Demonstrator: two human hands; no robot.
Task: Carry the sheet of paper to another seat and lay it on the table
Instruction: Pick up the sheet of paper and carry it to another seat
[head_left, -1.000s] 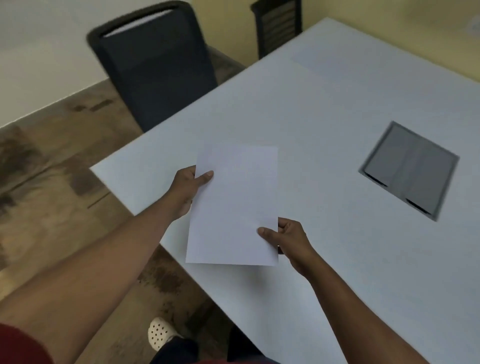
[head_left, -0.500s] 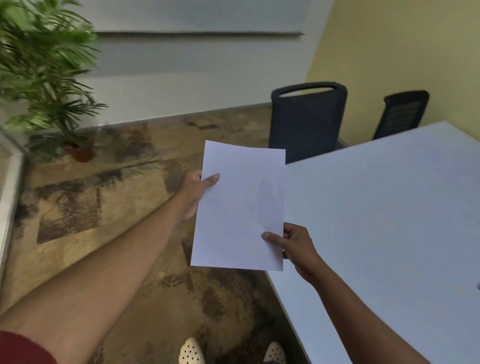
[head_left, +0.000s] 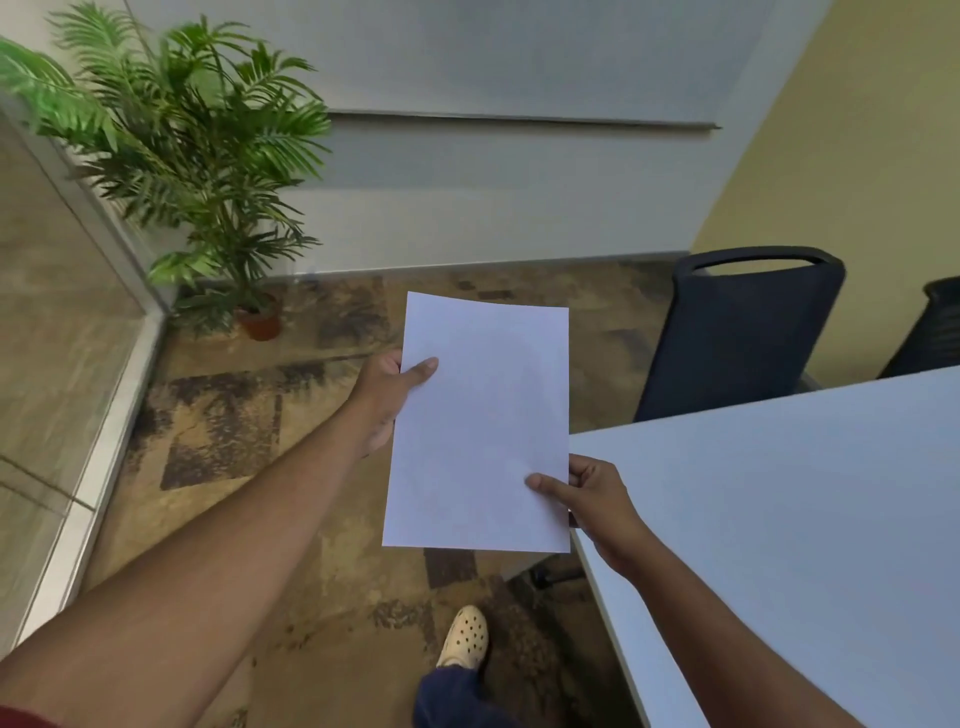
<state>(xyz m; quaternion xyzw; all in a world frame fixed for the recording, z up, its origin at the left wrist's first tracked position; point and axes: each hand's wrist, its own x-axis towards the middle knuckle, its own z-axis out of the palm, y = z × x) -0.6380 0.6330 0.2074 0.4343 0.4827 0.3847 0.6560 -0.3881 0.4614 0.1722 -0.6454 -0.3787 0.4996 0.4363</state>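
A blank white sheet of paper (head_left: 480, 431) is held up in the air over the floor, just left of the table's corner. My left hand (head_left: 387, 395) pinches its left edge, thumb on top. At the sheet's lower right edge my right hand (head_left: 592, 499) pinches it, thumb on the front and fingers behind. The white table (head_left: 789, 519) fills the lower right. A dark blue chair (head_left: 737, 332) stands at the table's far side, and a second dark chair (head_left: 930, 332) shows at the right edge.
A potted palm (head_left: 197, 171) stands in the far left corner beside a glass partition (head_left: 57, 291). Patterned brown floor lies ahead. My foot in a cream shoe (head_left: 465, 636) is stepping forward beside the table's edge.
The view has swung left, away from the table top, toward the wall and the plant. The sheet left the space over the table and now hangs over the floor, both hands still holding it.
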